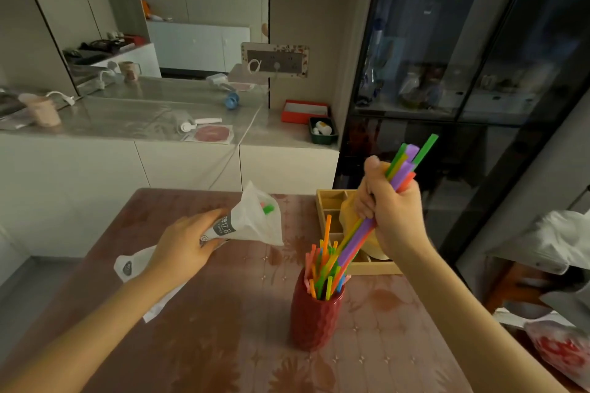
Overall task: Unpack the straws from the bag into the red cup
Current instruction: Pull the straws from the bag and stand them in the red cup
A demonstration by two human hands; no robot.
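Note:
The red cup (314,317) stands on the brown table with several coloured straws sticking out of it. My right hand (388,210) is closed around a bundle of straws (405,164), green, purple, orange and yellow, slanting down so their lower ends reach into the cup. My left hand (185,244) grips the white plastic bag (252,222) around its middle, left of the cup. The bag's open mouth faces right, and a green straw tip shows inside it.
A wooden compartment tray (332,201) with a yellow object sits behind the cup. The brown patterned table (223,344) extends toward me. A white counter holds cups and boxes at the back. A dark glass cabinet stands at right; a red-printed bag lies at the lower right.

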